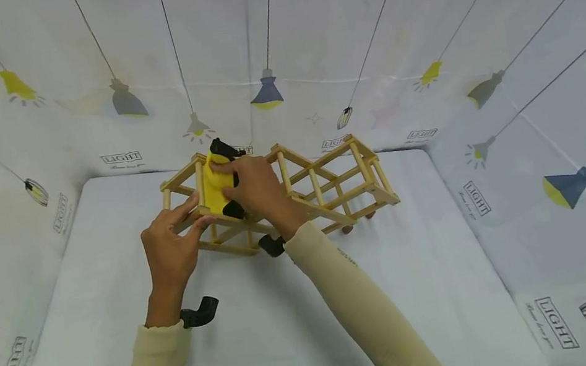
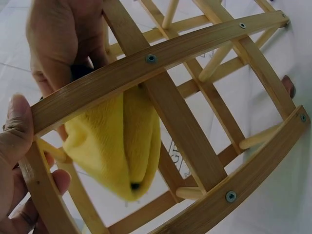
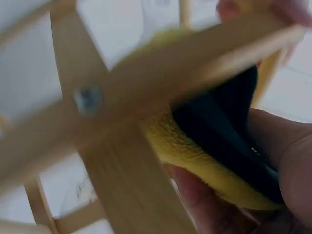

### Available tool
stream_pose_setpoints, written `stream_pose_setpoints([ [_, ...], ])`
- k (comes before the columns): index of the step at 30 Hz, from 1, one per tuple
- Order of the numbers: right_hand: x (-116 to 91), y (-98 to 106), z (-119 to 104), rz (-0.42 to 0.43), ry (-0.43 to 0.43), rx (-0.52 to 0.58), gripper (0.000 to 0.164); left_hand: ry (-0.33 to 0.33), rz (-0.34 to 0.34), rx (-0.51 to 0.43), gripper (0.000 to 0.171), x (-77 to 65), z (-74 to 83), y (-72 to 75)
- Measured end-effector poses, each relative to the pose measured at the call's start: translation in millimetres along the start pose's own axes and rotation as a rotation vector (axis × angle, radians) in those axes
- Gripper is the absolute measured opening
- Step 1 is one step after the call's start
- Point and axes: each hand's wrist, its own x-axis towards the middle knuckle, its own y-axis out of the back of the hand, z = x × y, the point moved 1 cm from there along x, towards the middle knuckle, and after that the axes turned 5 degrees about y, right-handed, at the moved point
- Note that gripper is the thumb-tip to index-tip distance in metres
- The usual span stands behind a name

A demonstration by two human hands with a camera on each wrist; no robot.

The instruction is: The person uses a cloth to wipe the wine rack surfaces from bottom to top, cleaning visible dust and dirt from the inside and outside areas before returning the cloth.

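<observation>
My left hand (image 1: 169, 247) grips the front left corner of a wooden rack (image 1: 371, 179), a lattice of flat slats and round rods. With my right hand (image 1: 258, 186) I pinch a soft yellow-and-black cloth item (image 1: 213, 189) over the left compartment. In the left wrist view, the yellow part (image 2: 105, 141) hangs down inside the frame, behind a curved slat (image 2: 187, 45). Dark lining (image 3: 214, 124) shows between my right thumb and fingers in the right wrist view. What kind of cloth item it is cannot be told.
The rack stands near the back edge of a white-covered table (image 1: 271, 348). Behind and beside it hang white sheets (image 1: 297, 13) printed with lamps. Two small brown round ends (image 1: 347, 229) show under the rack's right part. Black curved pieces sit at both wrists.
</observation>
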Motion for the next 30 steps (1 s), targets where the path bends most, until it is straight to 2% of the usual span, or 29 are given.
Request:
stream_pose_setpoints([
  [1, 1.2, 0.8, 0.7, 0.037, -0.012, -0.003, 0.052, -0.002, 0.002, -0.003, 0.056, 0.0, -0.1, -0.1],
  [4, 4.9, 6.9, 4.9, 0.276, -0.045, -0.026, 0.051, -0.007, -0.003, -0.009, 0.056, -1.2, -0.5, -1.2],
  [6, 6.2, 10.8, 7.6, 0.434, -0.034, -0.02, 0.05, -0.007, -0.009, -0.006, 0.056, -1.7, -0.8, -1.9],
  [8, 5.6, 13.7, 8.6, 0.516, 0.001, 0.019, 0.05, -0.005, -0.012, -0.005, 0.056, -2.9, -0.5, -2.3],
  [9, 5.1, 14.0, 8.5, 0.529, 0.02, 0.055, 0.049, -0.006, -0.012, -0.003, 0.055, -3.0, -0.1, -2.3],
  [11, 3.7, 13.4, 6.9, 0.488, 0.044, 0.124, 0.05, -0.006, -0.008, -0.005, 0.056, -2.8, 0.0, -1.9],
  [14, 3.9, 7.6, 4.2, 0.298, -0.001, 0.189, 0.051, -0.005, 0.0, -0.007, 0.055, -2.4, 0.0, -1.7],
  [16, 4.9, 3.6, 3.4, 0.161, -0.061, 0.15, 0.054, -0.007, 0.001, -0.012, 0.055, -1.9, -0.7, -1.9],
  [18, 7.0, 2.0, 3.4, 0.107, -0.088, 0.061, 0.055, -0.014, 0.006, -0.015, 0.055, -2.3, -0.4, -2.1],
  [19, 8.2, 3.1, 3.2, 0.125, -0.085, 0.016, 0.055, -0.019, 0.013, -0.016, 0.054, -2.5, 0.0, -2.4],
  [21, 11.1, 9.0, 1.1, 0.232, -0.04, -0.05, 0.054, -0.029, 0.027, -0.016, 0.054, -3.2, -0.8, -3.6],
  [23, 14.0, 17.6, -4.2, 0.365, 0.04, -0.046, 0.053, -0.039, 0.037, -0.02, 0.054, -3.4, -1.4, -5.4],
  [25, 16.9, 25.8, -13.8, 0.444, 0.14, 0.02, 0.051, -0.047, 0.057, -0.02, 0.055, -3.6, -2.3, -7.4],
  [27, 20.4, 32.3, -26.2, 0.446, 0.247, 0.137, 0.051, -0.057, 0.078, -0.023, 0.055, -4.1, -3.1, -9.2],
  [30, 29.1, 35.5, -45.4, 0.35, 0.365, 0.304, 0.053, -0.075, 0.107, -0.031, 0.052, -4.6, -2.5, -12.0],
])
